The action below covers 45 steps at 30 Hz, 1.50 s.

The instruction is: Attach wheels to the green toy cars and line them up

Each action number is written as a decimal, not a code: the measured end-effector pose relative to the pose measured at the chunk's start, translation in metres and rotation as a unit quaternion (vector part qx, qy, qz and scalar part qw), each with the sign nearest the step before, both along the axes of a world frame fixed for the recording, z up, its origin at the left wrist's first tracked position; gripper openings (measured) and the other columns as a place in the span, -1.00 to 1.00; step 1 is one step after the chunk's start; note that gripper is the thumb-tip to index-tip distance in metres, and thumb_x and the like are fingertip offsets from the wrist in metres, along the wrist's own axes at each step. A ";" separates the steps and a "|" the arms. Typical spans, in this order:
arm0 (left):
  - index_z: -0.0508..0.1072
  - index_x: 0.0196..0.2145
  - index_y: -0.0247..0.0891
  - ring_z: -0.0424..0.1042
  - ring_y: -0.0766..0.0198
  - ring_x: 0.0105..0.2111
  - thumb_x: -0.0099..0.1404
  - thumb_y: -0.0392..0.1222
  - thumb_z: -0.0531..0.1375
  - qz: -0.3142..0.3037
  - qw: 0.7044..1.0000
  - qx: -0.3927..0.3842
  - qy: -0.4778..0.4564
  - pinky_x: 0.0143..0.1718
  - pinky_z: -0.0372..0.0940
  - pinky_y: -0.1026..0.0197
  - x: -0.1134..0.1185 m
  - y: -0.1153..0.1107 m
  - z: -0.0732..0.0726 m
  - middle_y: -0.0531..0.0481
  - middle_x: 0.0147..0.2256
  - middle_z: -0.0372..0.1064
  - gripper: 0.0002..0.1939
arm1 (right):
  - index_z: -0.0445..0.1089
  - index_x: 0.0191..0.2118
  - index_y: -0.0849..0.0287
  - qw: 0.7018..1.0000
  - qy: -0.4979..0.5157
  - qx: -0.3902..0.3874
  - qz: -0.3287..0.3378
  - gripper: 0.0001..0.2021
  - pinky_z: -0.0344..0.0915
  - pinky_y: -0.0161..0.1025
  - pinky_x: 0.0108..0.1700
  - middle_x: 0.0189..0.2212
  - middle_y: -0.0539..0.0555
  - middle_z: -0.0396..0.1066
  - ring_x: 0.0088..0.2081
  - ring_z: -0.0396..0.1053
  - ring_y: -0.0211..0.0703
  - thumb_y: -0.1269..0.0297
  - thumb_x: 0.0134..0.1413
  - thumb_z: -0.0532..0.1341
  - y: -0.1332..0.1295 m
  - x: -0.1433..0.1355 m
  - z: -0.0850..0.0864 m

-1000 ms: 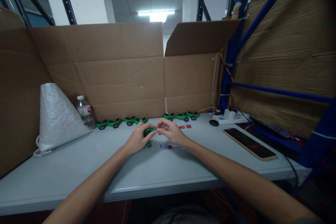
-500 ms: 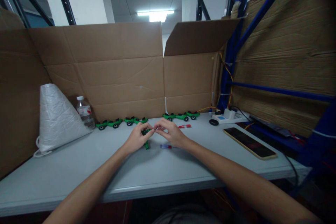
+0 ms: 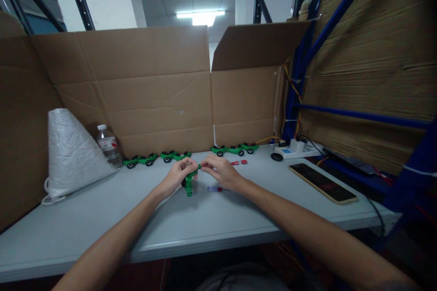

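My left hand (image 3: 178,175) is closed round a green toy car body (image 3: 189,185), which hangs tilted above the white table with one end pointing down toward me. At the body's upper end, my right hand (image 3: 220,171) pinches with thumb and forefinger, close against the left fingertips. Whatever sits in that pinch is too small to make out. Just below the right hand lies a screwdriver (image 3: 215,189) with a clear bluish handle, its shaft partly hidden by the hand. Beyond the same hand rests a red-handled screwdriver (image 3: 239,162).
Green toy cars with black wheels stand along the back, a left group (image 3: 140,160) and a right group (image 3: 235,149). A water bottle (image 3: 108,144) and a silvery bag (image 3: 75,154) are at left. At right are a phone (image 3: 322,183), a power strip (image 3: 298,149) and a black disc (image 3: 276,157).
The green car body has turned in my left hand, so more of its green side shows and its lower end points down. My right hand keeps its pinch beside it.
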<state>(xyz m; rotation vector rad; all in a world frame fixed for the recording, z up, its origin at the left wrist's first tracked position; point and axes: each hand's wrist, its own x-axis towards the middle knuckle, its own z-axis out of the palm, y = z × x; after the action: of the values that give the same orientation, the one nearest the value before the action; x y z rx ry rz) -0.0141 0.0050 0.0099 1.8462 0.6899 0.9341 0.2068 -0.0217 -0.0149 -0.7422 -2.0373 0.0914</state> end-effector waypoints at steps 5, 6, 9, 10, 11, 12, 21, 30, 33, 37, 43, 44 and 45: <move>0.42 -0.29 -0.26 0.37 0.31 -0.50 0.31 0.15 0.30 -0.018 0.997 -0.063 -0.030 -0.48 0.19 0.30 -0.001 -0.002 0.005 0.00 -0.47 0.45 -0.62 | 0.45 -0.06 0.14 1.000 0.013 -0.012 -0.014 -0.85 0.31 -0.23 -0.13 -0.19 0.08 0.44 -0.24 0.39 -0.15 0.20 0.43 0.20 -0.003 0.002 0.000; 0.41 -0.29 -0.26 0.37 0.31 -0.49 0.30 0.14 0.31 -0.020 0.997 -0.066 -0.034 -0.47 0.20 0.30 -0.001 -0.003 0.006 0.00 -0.48 0.45 -0.62 | 0.43 -0.01 0.13 1.000 0.022 -0.014 -0.013 -0.83 0.31 -0.23 -0.13 -0.17 0.08 0.44 -0.24 0.39 -0.16 0.19 0.43 0.19 -0.004 0.002 0.001; 0.42 -0.29 -0.26 0.39 0.29 -0.47 0.27 0.12 0.34 -0.027 0.997 -0.067 -0.035 -0.46 0.20 0.31 0.000 -0.006 0.008 0.00 -0.48 0.45 -0.63 | 0.42 0.04 0.11 1.000 0.025 -0.003 0.003 -0.80 0.32 -0.21 -0.09 -0.15 0.09 0.44 -0.21 0.39 -0.14 0.18 0.45 0.17 -0.005 0.001 0.002; 0.42 -0.29 -0.26 0.40 0.29 -0.46 0.27 0.12 0.35 -0.029 0.997 -0.069 -0.032 -0.46 0.20 0.31 0.000 -0.006 0.007 -0.01 -0.48 0.45 -0.63 | 0.43 0.01 0.11 1.000 0.021 0.003 0.009 -0.82 0.31 -0.20 -0.08 -0.17 0.09 0.44 -0.19 0.39 -0.12 0.18 0.46 0.16 -0.005 0.000 0.002; 0.42 -0.28 -0.26 0.40 0.29 -0.46 0.26 0.11 0.35 -0.030 0.996 -0.073 -0.029 -0.46 0.20 0.31 0.000 -0.007 0.007 -0.01 -0.47 0.46 -0.63 | 0.43 -0.02 0.11 1.000 0.016 0.008 0.014 -0.83 0.31 -0.19 -0.07 -0.18 0.09 0.44 -0.17 0.39 -0.11 0.19 0.46 0.16 -0.004 0.000 0.002; 0.42 -0.28 -0.26 0.41 0.29 -0.46 0.26 0.11 0.36 -0.030 0.996 -0.080 -0.027 -0.45 0.20 0.30 0.000 -0.008 0.006 -0.01 -0.46 0.46 -0.62 | 0.43 -0.05 0.11 1.000 0.010 0.012 0.017 -0.85 0.31 -0.19 -0.07 -0.19 0.09 0.44 -0.16 0.39 -0.10 0.20 0.46 0.16 -0.003 -0.001 0.001; 0.43 -0.24 -0.27 0.41 0.29 -0.42 0.34 0.17 0.30 -0.031 0.996 -0.084 -0.004 -0.38 0.25 0.29 -0.002 -0.003 0.000 0.00 -0.42 0.43 -0.60 | 0.35 0.12 0.13 0.999 -0.032 -0.014 0.008 -0.73 0.32 -0.21 -0.14 -0.12 0.10 0.42 -0.28 0.39 -0.17 0.21 0.40 0.22 -0.011 0.003 0.003; 0.41 -0.27 -0.28 0.39 0.30 -0.46 0.36 0.33 0.20 -0.035 0.996 -0.074 0.021 -0.44 0.21 0.29 0.002 -0.002 -0.008 0.00 -0.43 0.40 -0.46 | 0.39 -0.10 0.12 0.997 -0.072 -0.021 -0.009 -0.95 0.31 -0.22 -0.09 -0.21 0.08 0.49 -0.17 0.43 -0.10 0.31 0.40 0.19 0.006 0.002 -0.007; 0.40 -0.26 -0.26 0.41 0.28 -0.48 0.36 0.35 0.18 -0.039 0.995 -0.086 0.018 -0.47 0.22 0.30 0.001 0.001 -0.011 0.00 -0.45 0.42 -0.46 | 0.36 -0.13 0.11 0.993 -0.109 -0.041 -0.008 -0.96 0.28 -0.27 -0.17 -0.32 0.01 0.45 -0.26 0.40 -0.14 0.31 0.41 0.17 0.007 0.005 -0.008; 0.42 -0.24 -0.25 0.41 0.28 -0.51 0.36 0.37 0.16 -0.034 0.996 -0.082 0.023 -0.51 0.18 0.31 0.000 0.004 -0.012 -0.01 -0.49 0.44 -0.44 | 0.34 -0.16 0.10 0.991 -0.129 -0.044 -0.007 -0.92 0.21 -0.31 -0.26 -0.40 -0.03 0.40 -0.34 0.36 -0.20 0.35 0.42 0.12 0.007 0.006 -0.011; 0.44 -0.20 -0.28 0.41 0.28 -0.52 0.37 0.37 0.16 -0.017 0.997 -0.071 0.037 -0.51 0.18 0.31 0.000 0.005 -0.011 -0.02 -0.49 0.47 -0.43 | 0.34 -0.19 0.11 0.991 -0.131 -0.040 -0.012 -0.92 0.16 -0.32 -0.31 -0.43 -0.05 0.38 -0.38 0.34 -0.23 0.34 0.41 0.14 0.009 0.005 -0.012; 0.44 -0.20 -0.28 0.41 0.28 -0.52 0.38 0.37 0.15 -0.011 0.997 -0.064 0.041 -0.50 0.18 0.31 0.000 0.005 -0.012 -0.02 -0.48 0.47 -0.43 | 0.35 -0.20 0.11 0.990 -0.133 -0.044 -0.015 -0.91 0.15 -0.32 -0.31 -0.44 -0.05 0.38 -0.38 0.34 -0.22 0.33 0.41 0.15 0.009 0.005 -0.012; 0.44 -0.20 -0.28 0.41 0.29 -0.52 0.38 0.37 0.15 -0.006 0.997 -0.058 0.044 -0.50 0.18 0.30 0.000 0.006 -0.013 -0.03 -0.48 0.47 -0.43 | 0.35 -0.22 0.11 0.989 -0.138 -0.047 -0.018 -0.90 0.15 -0.32 -0.30 -0.43 -0.05 0.39 -0.38 0.34 -0.22 0.32 0.41 0.16 0.008 0.005 -0.010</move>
<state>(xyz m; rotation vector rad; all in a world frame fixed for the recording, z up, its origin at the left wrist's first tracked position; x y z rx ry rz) -0.0145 0.0109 -0.0029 1.7949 0.7689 0.7922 0.2123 -0.0136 -0.0253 -0.8899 -2.2932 0.0675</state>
